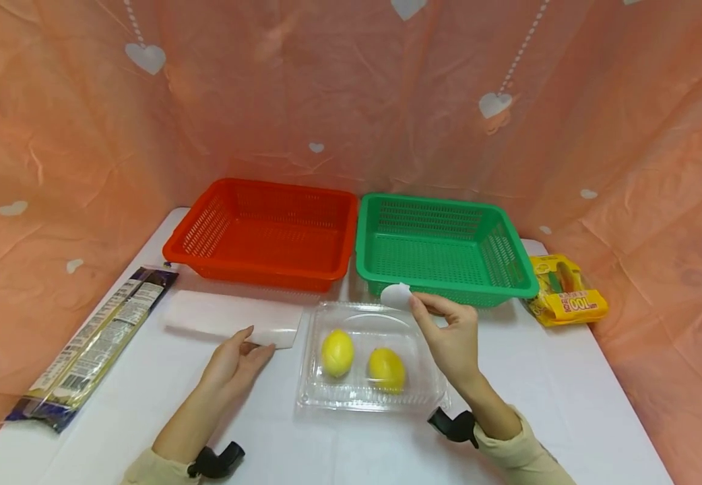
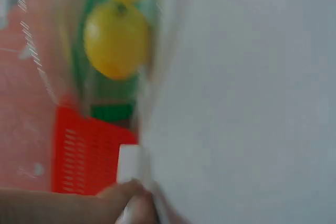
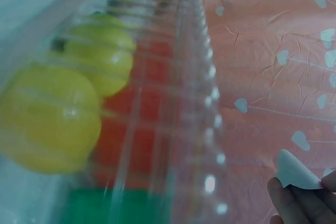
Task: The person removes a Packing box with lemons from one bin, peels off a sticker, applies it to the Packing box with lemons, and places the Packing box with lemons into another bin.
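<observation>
My right hand (image 1: 454, 337) pinches a small, rounded, curling white paper piece (image 1: 396, 296) between thumb and fingers, above the back right of a clear plastic clamshell box (image 1: 351, 397). Two yellow lemons (image 1: 337, 353) are inside the box, whose lid appears down. To its left lies a white paper roll or folded sheet (image 1: 224, 311); my left hand (image 1: 236, 364) grips its near right edge with fingers and thumb. In the right wrist view, the paper piece (image 3: 295, 171) sits at the fingertips. Blur in the left wrist view hides the left hand's exact hold.
Behind stand a red basket (image 1: 266, 263) on the left and a green basket (image 1: 442, 263) on the right. A long dark-and-gold packet (image 1: 96, 343) lies along the left table edge. At the right edge is a yellow packet (image 1: 569, 296). A pink heart-patterned curtain (image 1: 327, 87) surrounds the table.
</observation>
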`<state>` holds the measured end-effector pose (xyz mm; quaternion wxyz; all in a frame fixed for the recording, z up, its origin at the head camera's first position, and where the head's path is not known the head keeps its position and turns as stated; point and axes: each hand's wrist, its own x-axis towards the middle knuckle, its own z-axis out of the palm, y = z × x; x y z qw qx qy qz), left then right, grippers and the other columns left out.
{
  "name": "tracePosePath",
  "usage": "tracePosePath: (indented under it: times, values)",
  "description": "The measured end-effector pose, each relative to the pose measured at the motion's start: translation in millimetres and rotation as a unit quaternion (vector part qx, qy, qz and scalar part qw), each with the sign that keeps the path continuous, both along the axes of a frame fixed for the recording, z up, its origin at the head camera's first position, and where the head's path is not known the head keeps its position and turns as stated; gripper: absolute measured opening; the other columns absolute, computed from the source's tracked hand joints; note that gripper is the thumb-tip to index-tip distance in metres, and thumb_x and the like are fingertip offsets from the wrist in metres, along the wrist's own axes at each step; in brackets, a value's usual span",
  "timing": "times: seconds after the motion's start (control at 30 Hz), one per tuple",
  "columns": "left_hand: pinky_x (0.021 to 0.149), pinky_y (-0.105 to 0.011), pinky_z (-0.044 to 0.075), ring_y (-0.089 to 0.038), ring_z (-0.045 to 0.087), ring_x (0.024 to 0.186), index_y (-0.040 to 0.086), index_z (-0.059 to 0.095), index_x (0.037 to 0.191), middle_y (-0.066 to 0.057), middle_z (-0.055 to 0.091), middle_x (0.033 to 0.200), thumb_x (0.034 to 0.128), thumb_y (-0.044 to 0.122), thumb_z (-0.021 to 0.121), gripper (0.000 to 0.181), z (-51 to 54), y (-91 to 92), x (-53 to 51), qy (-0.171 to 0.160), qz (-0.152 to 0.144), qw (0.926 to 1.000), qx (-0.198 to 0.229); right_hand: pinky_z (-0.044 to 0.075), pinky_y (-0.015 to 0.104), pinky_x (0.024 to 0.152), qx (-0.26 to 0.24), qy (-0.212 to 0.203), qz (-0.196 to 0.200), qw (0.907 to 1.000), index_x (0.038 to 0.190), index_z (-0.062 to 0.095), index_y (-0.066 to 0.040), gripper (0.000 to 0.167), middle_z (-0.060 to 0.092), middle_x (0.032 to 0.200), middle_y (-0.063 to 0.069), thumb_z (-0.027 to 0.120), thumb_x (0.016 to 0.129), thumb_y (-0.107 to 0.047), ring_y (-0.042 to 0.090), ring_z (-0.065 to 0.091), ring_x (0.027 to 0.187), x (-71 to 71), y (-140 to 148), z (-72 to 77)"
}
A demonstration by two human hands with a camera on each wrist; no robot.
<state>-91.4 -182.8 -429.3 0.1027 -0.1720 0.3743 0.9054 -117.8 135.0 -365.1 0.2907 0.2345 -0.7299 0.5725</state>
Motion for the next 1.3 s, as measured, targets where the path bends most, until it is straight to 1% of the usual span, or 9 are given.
tracePosePath:
  times: [0.07, 0.2, 0.33, 0.4, 0.5, 0.63, 0.83, 1.03, 1.3]
  values:
    - [0.121, -0.040, 0.009, -0.028, -0.015, 0.149, -0.001, -0.034, 0.145, -0.019, -0.036, 0.154, 0.1090, 0.020, 0.024, 0.071, 6.9, -1.6, 8.2, -0.013, -0.001, 0.9982, 0.058, 0.054, 0.014, 0.072, 0.005, 0.002, -0.005, 1.0000, 0.089, 0.073, 0.013, 0.009, 0.072, 0.082, 0.025, 0.067, 0.082, 0.016, -0.003, 0.067, 0.079, -0.5, 2, -0.1]
    - [0.121, -0.049, 0.009, -0.027, -0.006, 0.150, 0.008, -0.025, 0.145, -0.019, -0.032, 0.152, 0.1078, 0.026, 0.028, 0.067, 26.6, -1.7, 23.5, -0.023, 0.003, 0.9970, 0.074, 0.054, 0.014, 0.073, 0.004, 0.001, -0.008, 1.0000, 0.089, 0.073, 0.014, 0.008, 0.071, 0.082, 0.025, 0.067, 0.083, 0.016, -0.003, 0.067, 0.079, -1.7, 3, 1.3]
    - [0.119, -0.049, 0.023, -0.030, 0.013, 0.147, 0.007, 0.009, 0.152, -0.018, 0.010, 0.156, 0.1085, 0.024, 0.030, 0.051, 51.4, 12.7, 32.0, 0.057, -0.057, 0.9967, 0.007, 0.054, 0.015, 0.073, 0.002, -0.001, -0.008, 1.0000, 0.089, 0.072, 0.014, 0.008, 0.071, 0.081, 0.025, 0.067, 0.083, 0.016, -0.003, 0.067, 0.079, -1.8, 3, 2.6]
    - [0.115, -0.047, 0.031, -0.029, 0.030, 0.142, 0.007, 0.038, 0.148, -0.011, 0.039, 0.149, 0.1085, 0.020, 0.034, 0.041, 62.1, 27.7, 29.1, 0.131, -0.112, 0.9842, -0.043, 0.054, 0.015, 0.072, 0.001, -0.002, -0.008, 1.0000, 0.089, 0.072, 0.014, 0.008, 0.071, 0.081, 0.025, 0.067, 0.083, 0.016, -0.002, 0.067, 0.079, -1.7, 3, 2.6]
    - [0.113, -0.047, 0.033, -0.026, 0.047, 0.131, 0.009, 0.063, 0.131, -0.006, 0.062, 0.131, 0.1063, 0.015, 0.041, 0.033, 74.1, 56.6, 18.1, 0.227, -0.204, 0.9464, -0.105, 0.054, 0.015, 0.072, 0.004, -0.002, -0.005, 1.0000, 0.089, 0.073, 0.013, 0.009, 0.072, 0.081, 0.024, 0.067, 0.083, 0.015, -0.001, 0.067, 0.078, -1.2, 3, 1.9]
    - [0.115, -0.054, 0.027, -0.026, 0.046, 0.132, 0.002, 0.057, 0.137, -0.011, 0.061, 0.135, 0.1050, 0.017, 0.046, 0.037, 85.2, 94.3, 5.7, 0.256, -0.274, 0.9118, -0.168, 0.054, 0.017, 0.073, 0.016, 0.007, 0.001, 0.9998, 0.090, 0.074, 0.011, 0.010, 0.073, 0.082, 0.020, 0.068, 0.083, 0.014, 0.004, 0.068, 0.078, 0.8, 2, 0.2]
    - [0.111, -0.060, 0.027, -0.025, 0.049, 0.130, -0.003, 0.058, 0.134, -0.009, 0.068, 0.125, 0.1031, 0.021, 0.053, 0.039, 79.0, 119.4, -5.2, 0.219, -0.223, 0.9308, -0.190, 0.053, 0.022, 0.084, 0.057, 0.063, 0.044, 0.9955, 0.095, 0.076, 0.006, 0.018, 0.075, 0.094, 0.016, 0.070, 0.080, 0.015, 0.018, 0.071, 0.090, 3.3, -4, -2.2]
    - [0.098, -0.042, 0.038, -0.020, 0.057, 0.108, -0.008, 0.065, 0.119, -0.002, 0.072, 0.104, 0.0975, 0.014, 0.062, 0.031, 71.9, 123.7, -11.8, 0.191, -0.167, 0.9449, -0.206, 0.050, 0.035, 0.098, 0.129, 0.056, 0.096, 0.9854, 0.105, 0.076, -0.001, 0.030, 0.065, 0.128, 0.016, 0.080, 0.076, 0.008, 0.032, 0.062, 0.115, 5.6, -8, -5.8]
    - [0.104, -0.044, 0.043, -0.021, 0.065, 0.100, -0.012, 0.067, 0.116, -0.018, 0.073, 0.105, 0.0943, 0.004, 0.064, 0.026, 60.2, 117.4, -17.7, 0.246, -0.156, 0.9133, -0.284, 0.051, 0.028, 0.082, 0.117, 0.009, 0.111, 0.9869, 0.097, 0.077, -0.002, 0.024, 0.069, 0.098, 0.010, 0.078, 0.078, 0.012, 0.023, 0.062, 0.092, 2.3, 1, -3.5]
